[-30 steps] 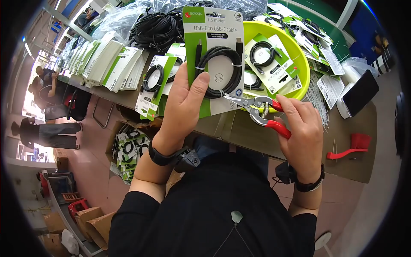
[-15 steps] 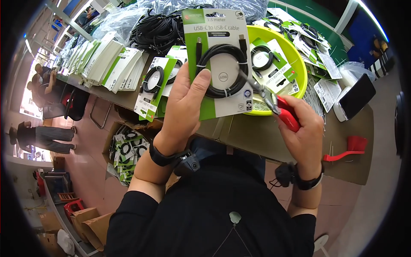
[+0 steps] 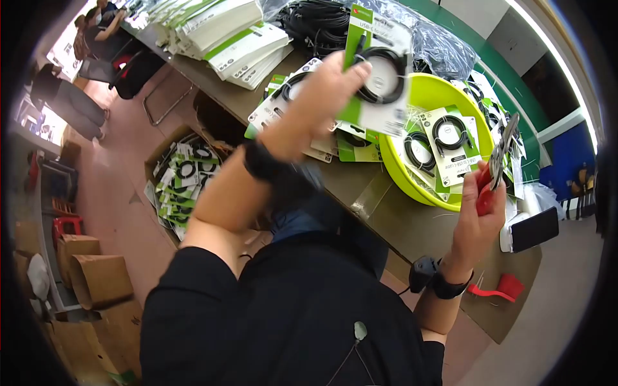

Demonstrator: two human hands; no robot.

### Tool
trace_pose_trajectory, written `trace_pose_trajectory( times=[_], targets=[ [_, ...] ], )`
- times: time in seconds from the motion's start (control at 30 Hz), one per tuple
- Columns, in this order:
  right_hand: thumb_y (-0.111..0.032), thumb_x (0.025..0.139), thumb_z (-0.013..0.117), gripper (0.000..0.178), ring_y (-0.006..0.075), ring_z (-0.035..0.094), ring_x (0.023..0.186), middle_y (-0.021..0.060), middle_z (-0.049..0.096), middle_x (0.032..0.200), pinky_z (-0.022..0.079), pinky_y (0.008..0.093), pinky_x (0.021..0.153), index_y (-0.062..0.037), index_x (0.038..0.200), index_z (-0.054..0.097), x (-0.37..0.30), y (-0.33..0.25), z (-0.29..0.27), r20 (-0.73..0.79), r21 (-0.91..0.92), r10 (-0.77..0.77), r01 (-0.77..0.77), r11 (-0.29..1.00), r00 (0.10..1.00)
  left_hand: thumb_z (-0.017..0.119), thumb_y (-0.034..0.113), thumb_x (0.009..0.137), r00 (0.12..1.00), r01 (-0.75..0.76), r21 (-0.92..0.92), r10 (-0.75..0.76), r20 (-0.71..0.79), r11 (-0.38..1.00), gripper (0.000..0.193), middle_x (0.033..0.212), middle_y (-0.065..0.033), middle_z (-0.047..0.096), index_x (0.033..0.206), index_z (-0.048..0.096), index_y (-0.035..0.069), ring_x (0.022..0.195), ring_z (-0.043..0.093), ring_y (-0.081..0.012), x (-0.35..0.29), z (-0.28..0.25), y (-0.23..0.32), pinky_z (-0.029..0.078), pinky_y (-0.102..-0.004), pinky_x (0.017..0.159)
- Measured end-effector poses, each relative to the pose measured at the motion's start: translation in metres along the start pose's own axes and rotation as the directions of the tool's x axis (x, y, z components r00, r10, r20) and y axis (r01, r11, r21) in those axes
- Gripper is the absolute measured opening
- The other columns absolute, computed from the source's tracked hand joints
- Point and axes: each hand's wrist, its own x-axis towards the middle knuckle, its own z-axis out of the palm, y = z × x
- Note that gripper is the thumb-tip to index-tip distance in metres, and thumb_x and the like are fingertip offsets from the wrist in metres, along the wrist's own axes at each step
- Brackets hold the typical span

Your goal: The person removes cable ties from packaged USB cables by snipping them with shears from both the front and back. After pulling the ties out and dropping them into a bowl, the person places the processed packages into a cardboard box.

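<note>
My left hand (image 3: 325, 96) grips a white-and-green cable card (image 3: 380, 119) by its left edge, thumb on its face. A coiled black USB cable (image 3: 400, 83) is fastened to it. The card is tilted and a little blurred, held above the table beside the yellow-green basin (image 3: 393, 177). In my right hand (image 3: 476, 225), at the basin's right side, are red-handled pliers (image 3: 503, 151) with their metal jaws pointing up, away from the card. Inside the basin lie carded cables (image 3: 458, 170). More carded cables (image 3: 283, 103) lie on the table under my left forearm.
A stack of cards (image 3: 251, 48) and a heap of black cables (image 3: 315, 26) sit at the back. On the right are a dark-screened device (image 3: 534, 229) and a red brush (image 3: 505, 287). A carton of carded cables (image 3: 183, 170) stands on the floor at left. People (image 3: 71, 96) are farther off.
The view has turned. My left hand has drawn the card away from the pliers, toward the back of the basin. The pliers have swung to point upward at the basin's right.
</note>
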Motion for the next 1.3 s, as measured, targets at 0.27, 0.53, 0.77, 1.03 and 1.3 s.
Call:
trace_pose_trajectory(
  times=[0.27, 0.53, 0.77, 1.03, 1.3],
  targets=[
    [-0.007, 0.076, 0.072, 0.048, 0.0282, 0.056, 0.105, 0.0187, 0.053, 0.121, 0.045, 0.0345, 0.091, -0.0003, 0.118, 0.05, -0.011, -0.019, 0.057, 0.527, 0.007, -0.091, 0.103, 0.995, 0.845, 0.056, 0.054, 0.086, 0.906, 0.304, 0.89, -0.391, -0.16, 0.34, 0.067, 0.115, -0.0128, 0.057, 0.119, 0.048, -0.004, 0.098, 0.059, -0.0203, 0.011, -0.19, 0.002, 0.047, -0.0257, 0.083],
    [-0.008, 0.068, 0.076, 0.063, 0.0425, 0.044, 0.119, 0.0276, 0.038, 0.135, 0.041, 0.041, 0.097, -0.0023, 0.122, 0.044, -0.017, 0.05, 0.15, 0.582, -0.305, -0.335, 0.581, 0.755, 0.741, 0.057, 0.053, 0.086, 0.728, 0.64, 0.411, -0.683, -0.055, 0.649, 0.06, 0.107, -0.0106, 0.062, 0.112, 0.056, -0.002, 0.092, 0.062, -0.0163, -0.027, -0.169, -0.017, 0.052, -0.028, 0.074],
    [-0.005, 0.07, 0.071, 0.06, 0.0417, 0.045, 0.118, 0.0273, 0.041, 0.133, 0.04, 0.0406, 0.097, -0.001, 0.123, 0.043, 0.003, 0.056, 0.165, 0.487, -0.301, -0.37, 0.55, 0.779, 0.791, 0.062, 0.035, 0.088, 0.816, 0.573, 0.088, -0.577, 0.023, 0.815, 0.041, 0.094, -0.0069, 0.067, 0.108, 0.06, 0.0, 0.082, 0.064, -0.0091, 0.013, -0.146, -0.009, 0.054, -0.0268, 0.069],
    [-0.002, 0.07, 0.064, 0.059, 0.0412, 0.047, 0.115, 0.0257, 0.046, 0.127, 0.04, 0.0396, 0.097, 0.0005, 0.125, 0.041, -0.001, 0.034, 0.177, 0.428, -0.434, -0.079, 0.281, 0.856, 0.9, 0.058, 0.053, 0.083, 0.895, 0.326, 0.577, -0.441, 0.066, 0.749, 0.057, 0.103, -0.0146, 0.065, 0.108, 0.061, 0.002, 0.094, 0.063, -0.0154, 0.04, -0.168, -0.013, 0.051, -0.0371, 0.08],
    [-0.001, 0.068, 0.065, 0.061, 0.0396, 0.045, 0.119, 0.0268, 0.043, 0.13, 0.039, 0.0404, 0.099, 0.0017, 0.124, 0.041, -0.01, 0.063, 0.181, 0.498, -0.471, -0.411, 0.636, 0.611, 0.763, 0.069, 0.061, 0.069, 0.847, 0.488, 0.675, -0.488, -0.212, 0.554, 0.077, 0.103, -0.0195, 0.064, 0.106, 0.062, -0.006, 0.091, 0.063, -0.0244, -0.006, -0.211, -0.048, 0.05, -0.0349, 0.078]
  ],
)
